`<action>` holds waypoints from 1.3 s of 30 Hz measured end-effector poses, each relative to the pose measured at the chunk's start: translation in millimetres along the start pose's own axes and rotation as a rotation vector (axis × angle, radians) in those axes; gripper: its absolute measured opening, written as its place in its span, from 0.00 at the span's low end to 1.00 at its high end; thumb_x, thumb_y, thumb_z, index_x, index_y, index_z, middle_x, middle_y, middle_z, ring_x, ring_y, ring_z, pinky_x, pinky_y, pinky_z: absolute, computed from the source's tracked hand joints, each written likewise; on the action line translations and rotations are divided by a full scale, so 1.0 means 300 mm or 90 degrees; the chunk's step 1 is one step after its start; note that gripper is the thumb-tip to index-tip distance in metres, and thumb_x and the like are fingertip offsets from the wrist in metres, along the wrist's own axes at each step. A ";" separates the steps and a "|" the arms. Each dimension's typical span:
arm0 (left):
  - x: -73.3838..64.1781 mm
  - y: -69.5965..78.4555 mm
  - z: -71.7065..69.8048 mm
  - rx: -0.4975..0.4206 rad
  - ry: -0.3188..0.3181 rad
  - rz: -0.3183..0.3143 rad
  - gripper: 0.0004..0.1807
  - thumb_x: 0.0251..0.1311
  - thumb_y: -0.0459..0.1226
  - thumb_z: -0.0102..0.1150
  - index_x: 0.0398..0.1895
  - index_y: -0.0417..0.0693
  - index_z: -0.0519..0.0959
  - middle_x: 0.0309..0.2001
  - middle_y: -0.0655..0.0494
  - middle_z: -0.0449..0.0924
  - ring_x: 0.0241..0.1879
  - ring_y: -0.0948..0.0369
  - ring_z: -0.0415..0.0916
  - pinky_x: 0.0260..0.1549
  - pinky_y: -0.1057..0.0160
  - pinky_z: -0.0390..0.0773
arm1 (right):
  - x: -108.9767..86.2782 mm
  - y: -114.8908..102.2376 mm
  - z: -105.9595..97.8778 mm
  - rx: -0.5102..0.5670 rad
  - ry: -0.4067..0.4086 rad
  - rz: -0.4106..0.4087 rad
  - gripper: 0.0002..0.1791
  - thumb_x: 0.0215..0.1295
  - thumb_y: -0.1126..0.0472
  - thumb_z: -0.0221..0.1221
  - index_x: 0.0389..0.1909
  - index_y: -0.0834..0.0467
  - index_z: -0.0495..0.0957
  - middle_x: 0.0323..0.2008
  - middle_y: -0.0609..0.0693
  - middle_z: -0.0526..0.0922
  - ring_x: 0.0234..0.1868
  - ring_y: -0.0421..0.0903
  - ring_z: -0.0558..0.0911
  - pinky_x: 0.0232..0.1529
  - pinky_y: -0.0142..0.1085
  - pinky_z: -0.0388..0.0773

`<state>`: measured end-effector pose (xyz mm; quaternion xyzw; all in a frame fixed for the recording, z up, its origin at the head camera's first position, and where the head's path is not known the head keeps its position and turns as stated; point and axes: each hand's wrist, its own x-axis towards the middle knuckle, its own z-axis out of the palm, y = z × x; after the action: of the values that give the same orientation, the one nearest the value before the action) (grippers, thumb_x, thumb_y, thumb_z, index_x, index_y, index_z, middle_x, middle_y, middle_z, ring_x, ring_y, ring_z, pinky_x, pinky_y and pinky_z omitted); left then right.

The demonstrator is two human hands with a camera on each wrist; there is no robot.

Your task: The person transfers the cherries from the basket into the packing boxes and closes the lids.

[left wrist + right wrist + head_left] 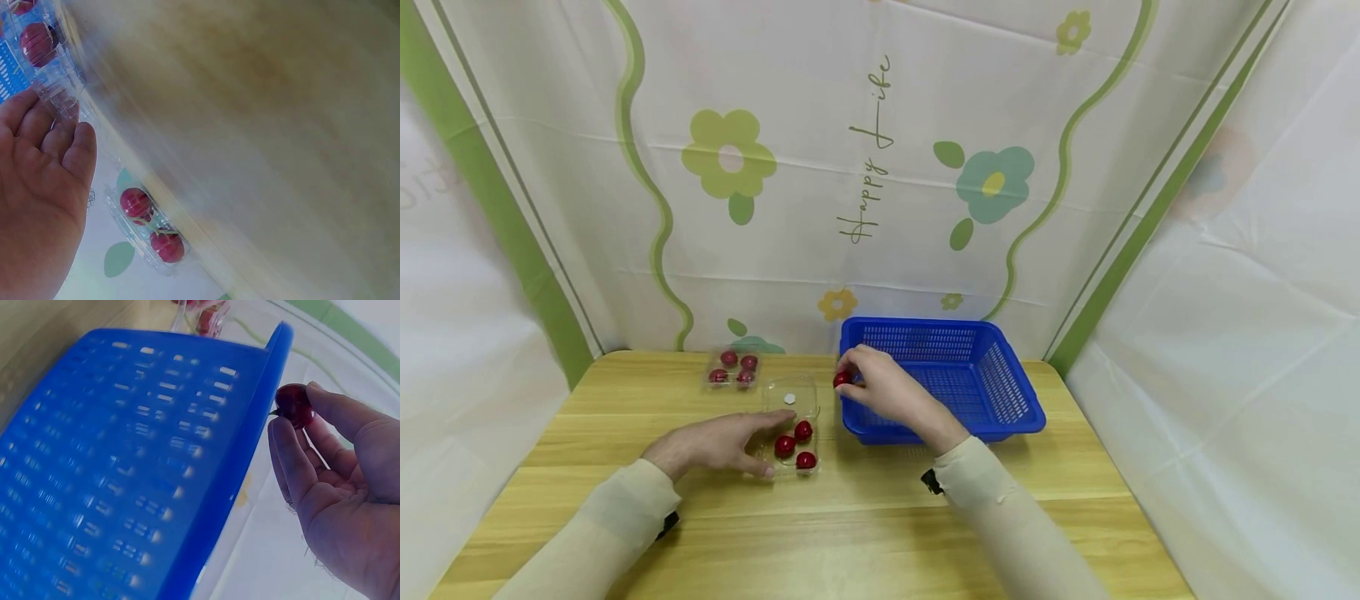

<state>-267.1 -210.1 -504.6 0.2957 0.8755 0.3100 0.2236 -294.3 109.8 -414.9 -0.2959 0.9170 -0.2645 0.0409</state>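
Note:
My right hand (891, 390) pinches a dark red cherry (294, 405) between thumb and fingers, at the left rim of the blue plastic basket (955, 437). A short green stem shows on that cherry in the right wrist view. My left hand (718, 442) lies at the left side of an open clear plastic box (805, 393), its fingers extended and touching the box. Three red cherries (785, 447) sit in the near half of this box, and a small white round spot (789, 399) shows in the far half.
Farther back on the left stands a second clear box (709, 379) with several cherries (728, 358) in it. Everything stands on a wooden table (760, 542). A white printed curtain (805, 108) closes off the back and sides.

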 end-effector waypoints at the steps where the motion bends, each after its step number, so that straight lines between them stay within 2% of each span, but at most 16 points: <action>1: -0.001 0.000 -0.001 -0.002 -0.001 0.003 0.56 0.72 0.47 0.83 0.95 0.42 0.61 0.92 0.34 0.64 0.91 0.29 0.61 0.90 0.22 0.62 | 0.001 -0.006 0.004 0.000 -0.002 -0.003 0.10 0.86 0.61 0.70 0.60 0.59 0.87 0.58 0.52 0.89 0.60 0.49 0.90 0.62 0.42 0.94; 7: -0.003 0.003 -0.001 -0.006 -0.002 0.008 0.56 0.72 0.45 0.84 0.95 0.42 0.61 0.92 0.34 0.65 0.90 0.29 0.63 0.89 0.23 0.65 | 0.007 -0.037 0.040 -0.009 -0.007 -0.032 0.11 0.86 0.59 0.71 0.60 0.59 0.87 0.56 0.52 0.90 0.57 0.46 0.91 0.56 0.34 0.93; 11: -0.003 0.004 -0.001 -0.007 -0.003 0.009 0.56 0.72 0.46 0.83 0.95 0.42 0.61 0.92 0.34 0.65 0.91 0.29 0.63 0.89 0.23 0.65 | 0.012 -0.053 0.069 0.009 -0.019 -0.044 0.09 0.86 0.59 0.71 0.58 0.58 0.88 0.55 0.51 0.91 0.57 0.45 0.93 0.54 0.29 0.92; 15: -0.003 0.006 -0.003 -0.006 -0.005 0.011 0.56 0.73 0.46 0.83 0.95 0.42 0.61 0.92 0.34 0.65 0.91 0.29 0.63 0.89 0.23 0.65 | 0.014 -0.067 0.098 0.020 -0.038 -0.044 0.07 0.86 0.60 0.71 0.57 0.57 0.88 0.55 0.51 0.92 0.59 0.45 0.93 0.56 0.28 0.92; 23: -0.001 0.005 -0.006 0.006 -0.002 0.016 0.56 0.73 0.47 0.83 0.96 0.44 0.61 0.93 0.35 0.63 0.91 0.30 0.62 0.89 0.23 0.65 | 0.013 -0.095 0.155 -0.025 -0.055 -0.072 0.09 0.85 0.59 0.72 0.58 0.56 0.88 0.55 0.49 0.93 0.56 0.40 0.92 0.58 0.26 0.91; 27: 0.001 0.003 -0.006 0.009 0.001 0.020 0.56 0.74 0.47 0.83 0.97 0.46 0.60 0.94 0.37 0.61 0.92 0.30 0.59 0.90 0.23 0.63 | 0.010 -0.106 0.181 -0.043 -0.061 -0.090 0.08 0.84 0.60 0.72 0.57 0.56 0.89 0.54 0.48 0.93 0.56 0.41 0.91 0.58 0.25 0.89; 35: 0.000 0.003 -0.003 -0.001 0.000 0.008 0.55 0.74 0.47 0.82 0.95 0.41 0.62 0.93 0.35 0.62 0.92 0.29 0.59 0.90 0.22 0.61 | 0.011 -0.123 0.233 -0.093 -0.088 -0.099 0.07 0.84 0.59 0.73 0.55 0.54 0.89 0.48 0.44 0.92 0.44 0.35 0.83 0.45 0.22 0.83; 39: -0.001 0.001 -0.004 -0.003 0.001 0.003 0.54 0.74 0.47 0.83 0.94 0.41 0.63 0.93 0.34 0.63 0.92 0.29 0.60 0.90 0.22 0.61 | 0.008 -0.130 0.255 -0.128 -0.093 -0.105 0.06 0.84 0.59 0.73 0.54 0.54 0.88 0.49 0.44 0.92 0.44 0.34 0.83 0.46 0.22 0.83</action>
<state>-267.3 -210.7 -503.4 0.2971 0.8740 0.3132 0.2231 -258.3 46.4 -460.5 -0.3914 0.9060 -0.1513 0.0559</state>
